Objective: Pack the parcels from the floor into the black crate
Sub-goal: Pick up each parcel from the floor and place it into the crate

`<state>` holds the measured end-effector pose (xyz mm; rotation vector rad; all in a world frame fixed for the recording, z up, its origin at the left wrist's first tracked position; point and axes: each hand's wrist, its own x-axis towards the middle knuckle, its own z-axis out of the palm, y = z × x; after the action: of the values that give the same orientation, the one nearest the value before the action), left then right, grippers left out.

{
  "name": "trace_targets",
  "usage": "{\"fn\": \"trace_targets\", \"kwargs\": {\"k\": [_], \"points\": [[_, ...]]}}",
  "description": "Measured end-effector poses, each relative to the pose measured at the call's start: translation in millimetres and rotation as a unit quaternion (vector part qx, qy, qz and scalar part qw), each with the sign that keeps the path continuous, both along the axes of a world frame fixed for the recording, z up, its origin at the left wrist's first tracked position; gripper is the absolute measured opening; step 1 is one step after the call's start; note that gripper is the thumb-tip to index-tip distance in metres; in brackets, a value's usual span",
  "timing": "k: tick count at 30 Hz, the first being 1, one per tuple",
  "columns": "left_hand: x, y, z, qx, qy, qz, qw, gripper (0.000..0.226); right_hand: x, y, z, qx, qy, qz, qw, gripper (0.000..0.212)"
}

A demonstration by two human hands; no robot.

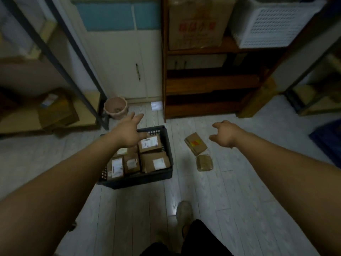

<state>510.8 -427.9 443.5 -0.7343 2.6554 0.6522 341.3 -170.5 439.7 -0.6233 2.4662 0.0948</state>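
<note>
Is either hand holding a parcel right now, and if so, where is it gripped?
Nothing is held. The left hand is spread open over the black plastic crate; the right hand hangs empty.

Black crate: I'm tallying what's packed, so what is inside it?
The black plastic crate holds about six brown cardboard parcels, most with white labels. The left hand hides part of the far corner, and anything beneath them is hidden.

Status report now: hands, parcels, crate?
Left hand and right hand open, empty. Black crate holds several parcels. Two parcels on floor. Nothing blocking.
</note>
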Motion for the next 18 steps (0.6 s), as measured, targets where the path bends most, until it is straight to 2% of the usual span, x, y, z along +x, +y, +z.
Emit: {"fn": "trace_targets", "kwargs": {"k": [4,10,14,18], "points": [[-12,42,50,-0.012,0.045,-0.042,0.998,0.081,12,53,43,0.022,0.049,-0.002,0.999,0.068],[-45,117,105,-0.013,0.074,-0.091,0.993,0.081,6,129,104,-0.005,0.106,-0.026,0.994,0.065],[-90,175,138,-0.067,0.097,-0.122,0.985,0.082,-12,199,144,-0.015,0.141,-0.030,0.989,0.064],[-145,249,160,-0.075,0.123,-0.145,0.979,0.083,-40,283,174,-0.027,0.178,-0.038,0.983,0.061]]}}
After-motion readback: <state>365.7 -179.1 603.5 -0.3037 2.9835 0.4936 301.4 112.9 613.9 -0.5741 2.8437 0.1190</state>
